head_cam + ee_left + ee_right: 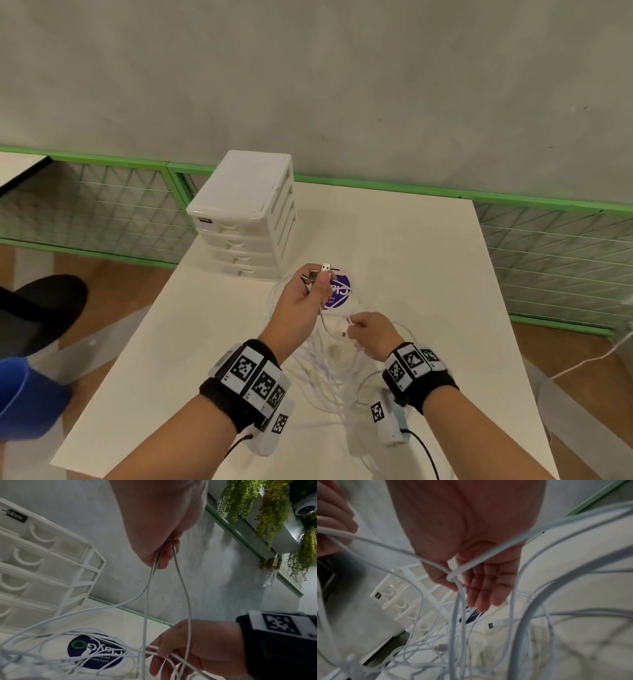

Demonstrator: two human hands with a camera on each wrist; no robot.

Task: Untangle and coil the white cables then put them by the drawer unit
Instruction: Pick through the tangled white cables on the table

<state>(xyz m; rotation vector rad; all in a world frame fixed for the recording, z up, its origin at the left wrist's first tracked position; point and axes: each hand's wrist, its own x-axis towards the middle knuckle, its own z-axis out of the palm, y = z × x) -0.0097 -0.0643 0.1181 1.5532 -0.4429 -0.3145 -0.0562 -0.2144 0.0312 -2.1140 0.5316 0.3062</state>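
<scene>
A tangle of white cables (325, 373) lies on the white table (428, 274) in front of the white drawer unit (246, 212). My left hand (317, 277) is raised above the tangle and grips several cable ends, their USB plugs (324, 269) sticking up past the thumb. From the left hand (167, 555) the strands (145, 601) hang down to the pile. My right hand (352, 329), lower and to the right, pinches a cable strand. In the right wrist view that strand (453, 574) crosses the thumb of the right hand (462, 586). A loose plug (494, 625) lies below.
A round purple sticker (339, 291) sits on the table under the cables, beside the drawer unit (42, 563). A green mesh fence (102, 205) runs behind the table. A black chair (44, 308) and a blue object (27, 394) stand at the left. Another white cable (582, 363) trails over the floor at the right.
</scene>
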